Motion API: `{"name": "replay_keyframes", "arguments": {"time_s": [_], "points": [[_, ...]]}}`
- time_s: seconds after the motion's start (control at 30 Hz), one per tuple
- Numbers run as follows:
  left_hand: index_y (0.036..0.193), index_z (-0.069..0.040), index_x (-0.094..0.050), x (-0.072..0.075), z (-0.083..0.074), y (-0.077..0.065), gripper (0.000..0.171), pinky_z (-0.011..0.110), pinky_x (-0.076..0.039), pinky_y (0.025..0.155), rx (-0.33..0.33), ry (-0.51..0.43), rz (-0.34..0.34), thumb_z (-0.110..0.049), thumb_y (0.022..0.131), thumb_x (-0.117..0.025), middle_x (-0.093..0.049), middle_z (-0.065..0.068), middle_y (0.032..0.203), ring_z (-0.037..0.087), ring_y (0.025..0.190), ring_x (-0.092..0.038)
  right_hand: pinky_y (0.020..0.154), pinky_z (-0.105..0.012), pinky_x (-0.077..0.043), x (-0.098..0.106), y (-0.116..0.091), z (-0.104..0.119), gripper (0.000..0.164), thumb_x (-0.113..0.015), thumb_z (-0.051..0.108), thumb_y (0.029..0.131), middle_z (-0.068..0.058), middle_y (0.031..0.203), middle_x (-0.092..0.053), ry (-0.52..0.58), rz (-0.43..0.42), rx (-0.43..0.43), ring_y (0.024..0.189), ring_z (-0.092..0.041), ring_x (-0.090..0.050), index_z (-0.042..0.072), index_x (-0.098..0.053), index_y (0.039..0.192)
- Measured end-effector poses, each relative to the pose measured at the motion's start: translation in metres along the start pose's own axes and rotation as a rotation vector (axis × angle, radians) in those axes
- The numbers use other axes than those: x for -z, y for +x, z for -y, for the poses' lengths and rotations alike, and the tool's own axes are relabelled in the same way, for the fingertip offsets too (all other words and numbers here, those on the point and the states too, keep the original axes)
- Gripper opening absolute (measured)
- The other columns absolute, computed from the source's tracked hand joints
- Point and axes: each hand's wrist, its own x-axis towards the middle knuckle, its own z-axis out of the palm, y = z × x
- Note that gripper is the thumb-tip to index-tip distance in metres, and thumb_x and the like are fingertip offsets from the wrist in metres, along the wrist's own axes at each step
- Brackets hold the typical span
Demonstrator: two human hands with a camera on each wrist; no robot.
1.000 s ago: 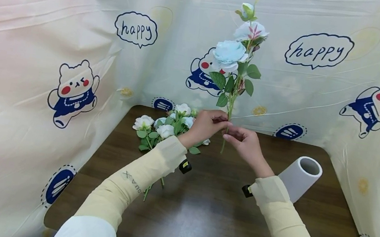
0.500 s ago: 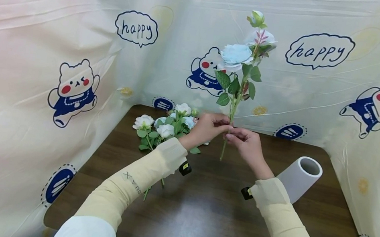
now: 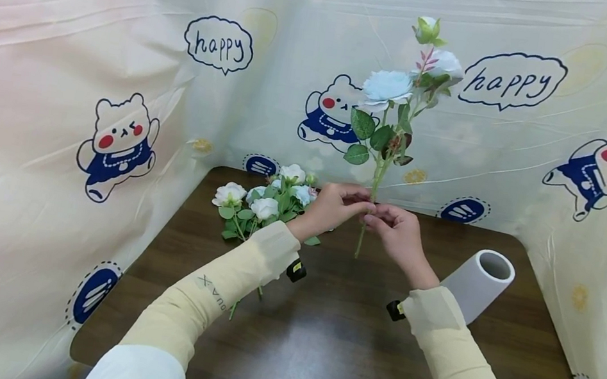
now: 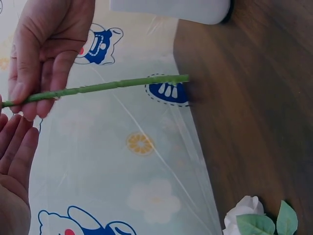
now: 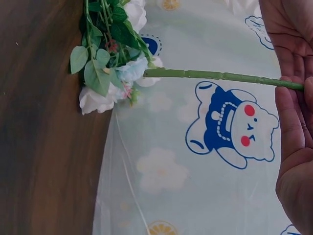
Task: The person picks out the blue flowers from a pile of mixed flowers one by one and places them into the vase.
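Observation:
An artificial rose stem [image 3: 378,173] with pale blue blooms [image 3: 389,88], a bud on top and green leaves is held up above the table, leaning slightly right. My left hand [image 3: 331,208] pinches its stalk between thumb and fingers. Close below, my right hand [image 3: 403,237] pinches the same stalk, the two hands' fingertips nearly meeting. The bare lower stalk [image 4: 122,84] sticks out past the fingers in the left wrist view. In the right wrist view, the cut stalk end [image 5: 195,74] points toward other flowers lying behind it.
Several white and pale blue artificial roses [image 3: 264,208] lie in a pile at the table's back left, stalks toward the front. A white cylindrical vase [image 3: 473,288] stands on the right, beside my right forearm. Patterned cloth [image 3: 270,94] surrounds the brown table [image 3: 305,345].
The rose stem's top has tilted to the right and its blooms have turned. Both hands have shifted slightly right and down, still pinching the stalk.

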Motion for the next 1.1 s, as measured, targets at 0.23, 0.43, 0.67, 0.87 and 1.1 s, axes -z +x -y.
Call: {"name": "replay_keyframes", "arguments": {"time_s": [0.23, 0.43, 0.67, 0.87, 1.1], "points": [[0.107, -0.003, -0.073, -0.007, 0.003, -0.003, 0.02, 0.026, -0.055, 0.074, 0.029, -0.078, 0.02, -0.017, 0.094, -0.067, -0.072, 0.005, 0.1, 0.013, 0.085, -0.069, 0.07, -0.029, -0.057, 0.015, -0.004, 0.003, 0.012, -0.062, -0.003, 0.093, -0.029, 0.091, -0.068, -0.09, -0.052, 0.066, 0.084, -0.044, -0.067, -0.014, -0.066, 0.097], [0.105, -0.004, -0.073, -0.018, 0.014, -0.004, 0.021, 0.024, -0.054, 0.073, 0.008, -0.037, 0.026, -0.02, 0.097, -0.062, -0.072, 0.005, 0.096, 0.01, 0.084, -0.067, 0.071, -0.027, -0.057, 0.035, -0.008, 0.005, 0.013, -0.063, -0.003, 0.092, -0.026, 0.091, -0.069, -0.082, -0.118, 0.081, 0.081, -0.026, -0.071, -0.016, -0.065, 0.095], [0.109, -0.007, -0.072, -0.04, 0.025, -0.006, 0.023, 0.022, -0.053, 0.075, 0.07, -0.05, 0.099, -0.024, 0.098, -0.062, -0.072, -0.001, 0.097, 0.01, 0.087, -0.067, 0.072, -0.025, -0.056, 0.067, -0.011, -0.002, 0.015, -0.064, -0.005, 0.091, -0.013, 0.089, -0.073, -0.074, -0.204, 0.119, 0.08, -0.008, -0.07, -0.017, -0.063, 0.1], [0.109, -0.009, -0.073, -0.061, 0.032, 0.0, 0.023, 0.019, -0.052, 0.075, 0.065, -0.018, 0.135, -0.027, 0.096, -0.065, -0.071, -0.005, 0.098, 0.005, 0.085, -0.065, 0.071, -0.02, -0.055, 0.094, -0.015, -0.013, 0.014, -0.067, -0.001, 0.09, 0.001, 0.087, -0.073, -0.046, -0.274, 0.123, 0.082, -0.011, -0.07, -0.012, -0.064, 0.099], [0.114, -0.007, -0.069, -0.089, 0.037, 0.002, 0.027, 0.015, -0.05, 0.079, 0.122, -0.039, 0.188, -0.024, 0.093, -0.068, -0.069, -0.003, 0.103, -0.001, 0.088, -0.062, 0.071, -0.018, -0.054, 0.114, -0.022, -0.012, 0.009, -0.064, -0.009, 0.089, 0.004, 0.085, -0.073, -0.023, -0.346, 0.168, 0.078, -0.007, -0.07, -0.014, -0.063, 0.097]]}}
